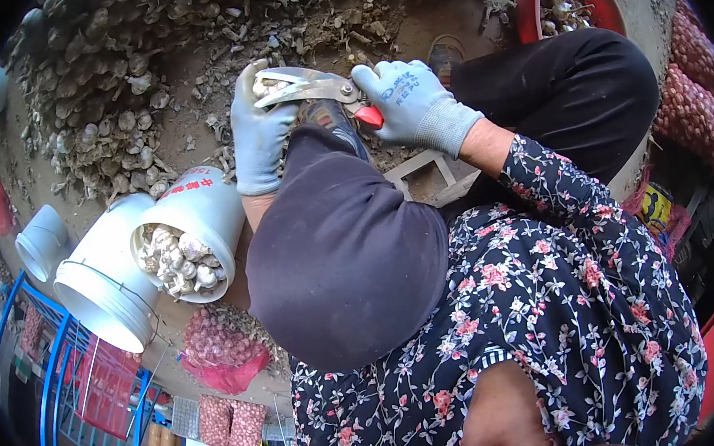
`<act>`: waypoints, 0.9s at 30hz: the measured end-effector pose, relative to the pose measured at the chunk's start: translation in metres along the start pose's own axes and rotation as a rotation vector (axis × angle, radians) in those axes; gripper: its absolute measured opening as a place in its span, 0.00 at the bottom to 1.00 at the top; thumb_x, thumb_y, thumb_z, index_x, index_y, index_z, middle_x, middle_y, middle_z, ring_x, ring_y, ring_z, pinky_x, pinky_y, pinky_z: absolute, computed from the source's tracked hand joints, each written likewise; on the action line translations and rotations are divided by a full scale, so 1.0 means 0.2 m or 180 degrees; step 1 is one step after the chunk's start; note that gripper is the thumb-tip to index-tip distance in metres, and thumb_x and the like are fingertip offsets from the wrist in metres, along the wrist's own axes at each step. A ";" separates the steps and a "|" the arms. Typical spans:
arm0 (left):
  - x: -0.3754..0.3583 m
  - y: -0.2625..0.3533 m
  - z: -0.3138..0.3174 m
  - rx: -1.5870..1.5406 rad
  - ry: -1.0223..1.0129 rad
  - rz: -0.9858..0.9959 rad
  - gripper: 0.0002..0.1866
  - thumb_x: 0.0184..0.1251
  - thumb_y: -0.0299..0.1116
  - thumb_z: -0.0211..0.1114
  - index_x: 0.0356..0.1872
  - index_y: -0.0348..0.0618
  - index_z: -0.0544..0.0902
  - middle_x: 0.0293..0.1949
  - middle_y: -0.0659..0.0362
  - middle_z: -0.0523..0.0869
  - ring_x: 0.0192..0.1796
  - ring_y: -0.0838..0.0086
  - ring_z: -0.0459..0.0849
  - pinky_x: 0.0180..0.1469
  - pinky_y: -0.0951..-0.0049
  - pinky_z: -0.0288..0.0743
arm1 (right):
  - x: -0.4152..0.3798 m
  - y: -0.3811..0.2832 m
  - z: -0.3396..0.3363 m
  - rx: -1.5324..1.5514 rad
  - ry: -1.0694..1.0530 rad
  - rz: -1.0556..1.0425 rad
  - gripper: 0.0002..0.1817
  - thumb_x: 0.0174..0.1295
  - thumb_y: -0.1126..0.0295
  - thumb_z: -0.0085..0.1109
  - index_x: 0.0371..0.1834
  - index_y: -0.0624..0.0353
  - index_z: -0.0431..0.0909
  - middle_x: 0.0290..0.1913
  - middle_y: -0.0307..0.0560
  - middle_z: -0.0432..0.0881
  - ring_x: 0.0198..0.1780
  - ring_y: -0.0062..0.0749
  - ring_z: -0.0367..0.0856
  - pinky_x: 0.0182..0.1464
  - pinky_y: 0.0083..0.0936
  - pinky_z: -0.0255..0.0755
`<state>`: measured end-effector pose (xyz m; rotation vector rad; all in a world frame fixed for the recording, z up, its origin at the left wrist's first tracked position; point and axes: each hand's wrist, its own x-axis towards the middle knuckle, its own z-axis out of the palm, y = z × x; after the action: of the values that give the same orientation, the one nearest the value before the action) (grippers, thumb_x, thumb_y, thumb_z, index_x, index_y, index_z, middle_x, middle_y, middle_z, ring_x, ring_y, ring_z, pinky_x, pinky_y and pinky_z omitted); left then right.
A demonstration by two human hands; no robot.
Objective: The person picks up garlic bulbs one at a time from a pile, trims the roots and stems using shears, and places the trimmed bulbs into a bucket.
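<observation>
My left hand (261,138), in a light grey work glove, is closed around a garlic bulb (267,85). Only part of the bulb shows between the fingers and the blades. My right hand (411,101), gloved the same way, grips a pair of pruning shears (321,88) by the red handle. The shears' blades are parted and reach across to the bulb. Both hands are above my shoe (326,115), in front of my bent knee.
A large heap of garlic (107,83) covers the ground ahead and left. Beside my knee, a white bucket (223,196) of bulbs lies tilted near another white bucket (116,278). A red tub (530,17) and filled mesh sacks (695,113) are on the right.
</observation>
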<state>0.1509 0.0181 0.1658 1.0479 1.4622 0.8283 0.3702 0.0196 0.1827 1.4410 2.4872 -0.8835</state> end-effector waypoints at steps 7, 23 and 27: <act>-0.01 -0.05 0.03 -0.0405 0.0299 0.0070 0.30 0.45 0.19 0.68 0.55 0.35 0.71 0.45 0.57 0.81 0.47 0.76 0.80 0.52 0.77 0.74 | 0.00 0.00 -0.02 -0.0216 0.0159 0.0068 0.26 0.56 0.53 0.59 0.52 0.57 0.67 0.40 0.51 0.78 0.46 0.44 0.79 0.48 0.40 0.69; -0.02 -0.17 -0.03 -0.1033 -0.0153 -0.0814 0.19 0.52 0.29 0.72 0.45 0.36 0.78 0.36 0.61 0.84 0.36 0.79 0.81 0.40 0.80 0.75 | -0.03 0.15 0.09 0.0706 -0.0265 0.0357 0.19 0.53 0.65 0.61 0.43 0.62 0.67 0.34 0.65 0.81 0.40 0.59 0.81 0.43 0.47 0.73; -0.21 -0.25 -0.22 -0.0514 0.2324 -0.0134 0.20 0.51 0.26 0.73 0.46 0.38 0.76 0.39 0.56 0.82 0.39 0.76 0.81 0.41 0.78 0.76 | -0.01 0.13 0.16 0.1186 0.0107 0.0470 0.17 0.58 0.62 0.57 0.41 0.62 0.67 0.33 0.68 0.80 0.40 0.63 0.79 0.42 0.50 0.71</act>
<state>0.0990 -0.0369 0.1418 0.6039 1.9637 1.3604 0.3882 0.0102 0.1469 1.7329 2.2848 -1.3546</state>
